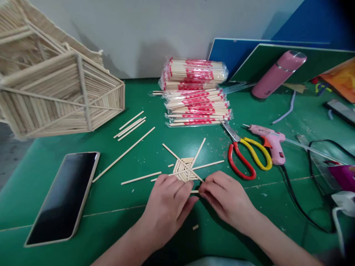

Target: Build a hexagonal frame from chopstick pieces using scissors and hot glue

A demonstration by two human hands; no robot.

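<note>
My right hand [227, 201] pinches one end of a short wooden stick [195, 191], close to the near tip of a long stick in the star-shaped frame [196, 168]. The other end of the short stick runs in between the curled fingers and thumb of my left hand [169, 208], which hide it. The frame is made of crossed wooden sticks, with shorter pieces laid in rings round its middle. My left knuckles cover its near left part. A loose stick [141, 178] lies left of the frame, and a small offcut [195, 227] lies in front of my hands.
Scissors [238, 144] and a pink glue gun [270, 142] with its cord lie to the right. Wrapped chopstick packs [196, 92] are piled at the back, beside a pink bottle [279, 75]. Left are a phone [63, 197], loose sticks [130, 127] and a large stick-built model [61, 92].
</note>
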